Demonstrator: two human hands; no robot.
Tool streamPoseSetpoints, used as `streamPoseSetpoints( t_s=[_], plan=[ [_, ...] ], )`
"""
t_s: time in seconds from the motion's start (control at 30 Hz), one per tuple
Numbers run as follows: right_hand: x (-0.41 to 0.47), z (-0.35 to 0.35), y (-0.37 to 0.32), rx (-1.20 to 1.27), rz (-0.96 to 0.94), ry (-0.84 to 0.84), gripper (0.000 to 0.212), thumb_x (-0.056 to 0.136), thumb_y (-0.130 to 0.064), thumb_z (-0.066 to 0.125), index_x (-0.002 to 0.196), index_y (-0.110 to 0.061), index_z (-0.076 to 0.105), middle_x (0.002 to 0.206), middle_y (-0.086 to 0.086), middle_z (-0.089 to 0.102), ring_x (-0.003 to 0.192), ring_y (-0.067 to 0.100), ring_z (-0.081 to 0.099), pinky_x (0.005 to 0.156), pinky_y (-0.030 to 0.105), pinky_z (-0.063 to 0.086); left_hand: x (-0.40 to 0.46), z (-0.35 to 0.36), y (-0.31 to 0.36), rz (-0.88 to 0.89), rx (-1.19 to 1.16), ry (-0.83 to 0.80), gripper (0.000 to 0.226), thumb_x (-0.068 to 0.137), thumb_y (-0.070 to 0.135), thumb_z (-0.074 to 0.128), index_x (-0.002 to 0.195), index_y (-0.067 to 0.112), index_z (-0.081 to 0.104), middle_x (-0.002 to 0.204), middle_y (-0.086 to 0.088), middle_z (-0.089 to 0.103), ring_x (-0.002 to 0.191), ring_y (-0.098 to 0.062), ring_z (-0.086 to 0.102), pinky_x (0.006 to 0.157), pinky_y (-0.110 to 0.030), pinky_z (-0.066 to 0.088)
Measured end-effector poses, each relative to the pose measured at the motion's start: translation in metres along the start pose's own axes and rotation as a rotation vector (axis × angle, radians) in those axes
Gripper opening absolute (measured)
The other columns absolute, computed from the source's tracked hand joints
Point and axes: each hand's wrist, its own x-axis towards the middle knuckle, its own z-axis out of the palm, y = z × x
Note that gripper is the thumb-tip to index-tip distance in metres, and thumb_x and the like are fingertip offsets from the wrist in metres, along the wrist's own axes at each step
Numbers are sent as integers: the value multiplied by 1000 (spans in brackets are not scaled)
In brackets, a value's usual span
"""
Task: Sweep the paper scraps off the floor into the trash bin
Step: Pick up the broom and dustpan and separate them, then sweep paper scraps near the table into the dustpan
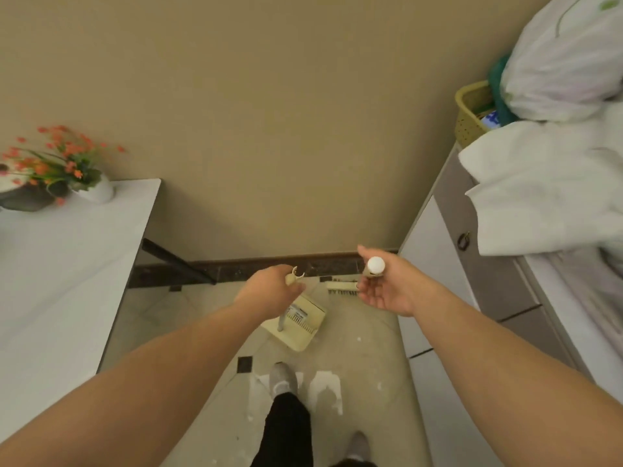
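While both bare arms reach forward at the frame's centre, the left hand (273,291) curls round the top of the cream plastic dustpan handle (292,278), whose clip end pokes out above the knuckles. Directly below that hand, the cream long-handled dustpan (298,326) sits on the pale tiled floor (364,338), its tray tilted toward lower right. Just right of centre, the right hand (382,286) holds the beige broom handle with the white round cap (375,266) between thumb and loosely spread fingers. Beneath its fingertips, the cream broom head (343,287) rests near the dark baseboard (256,269). Lower in the frame, white paper scraps (325,387) lie beside the grey shoe (282,379), well short of both hands. A yellow perforated basket (470,109) stands at the upper right.
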Motion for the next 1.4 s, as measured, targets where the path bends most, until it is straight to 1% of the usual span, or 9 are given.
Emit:
streamPoseSetpoints(
  t_s=[0.13,0.4,0.53,0.67,0.73,1.0,1.13,1.3,1.4],
  plan=[
    [-1,3,55,42,64,-24,17,91,-23,67,102,-11,62,76,8,63,62,15,60,72,36,57,-32,21,-24,-32,81,-45,57,97,53,57,149,32,46,130,0,66,108,-20,64,83,-33,54],
    [13,27,119,166,-11,36,25,91,-22,67,115,-16,60,96,13,72,60,14,61,70,36,55,-46,44,-98,-27,73,-110,53,99,51,55,148,31,47,133,-1,64,116,-24,62,93,-37,55],
    [38,55,144,31,60,86,19,95,-13,60,113,-9,57,105,18,69,60,16,59,63,35,55,-46,60,-146,-5,52,-158,49,99,50,55,145,33,51,131,-2,65,117,-26,62,94,-37,52],
    [72,86,170,-237,159,235,14,93,3,42,100,-1,53,85,18,54,68,23,56,67,35,52,-38,73,-194,41,77,-198,49,98,52,56,144,37,51,130,-1,66,116,-26,62,92,-35,51],
    [87,99,187,-350,174,283,20,89,0,39,102,-2,54,82,16,54,74,26,56,70,35,46,-35,78,-215,66,112,-215,51,97,54,56,145,39,50,130,-2,67,117,-27,62,92,-36,50],
    [54,142,241,-390,483,342,16,100,-7,49,109,-7,61,82,10,53,60,17,51,41,18,43,-40,75,-257,39,109,-226,43,99,45,58,142,40,53,121,-1,68,111,-28,63,81,-32,47],
    [28,142,217,-429,433,312,13,96,-11,59,108,-7,60,100,13,60,57,15,56,41,20,49,-41,71,-271,4,67,-232,33,98,41,61,131,39,61,117,2,69,107,-24,64,82,-33,50],
    [-1,133,186,-284,438,287,18,98,-14,58,112,-4,52,71,13,57,37,9,44,33,16,43,-50,70,-280,14,91,-259,37,97,40,60,134,35,60,121,0,68,111,-25,63,88,-35,52],
    [-9,135,197,-316,400,328,15,98,-15,57,109,-6,52,77,14,59,37,9,44,34,17,43,-53,76,-288,13,113,-270,40,96,43,59,135,35,58,125,0,67,113,-26,63,89,-35,52]
  ],
)
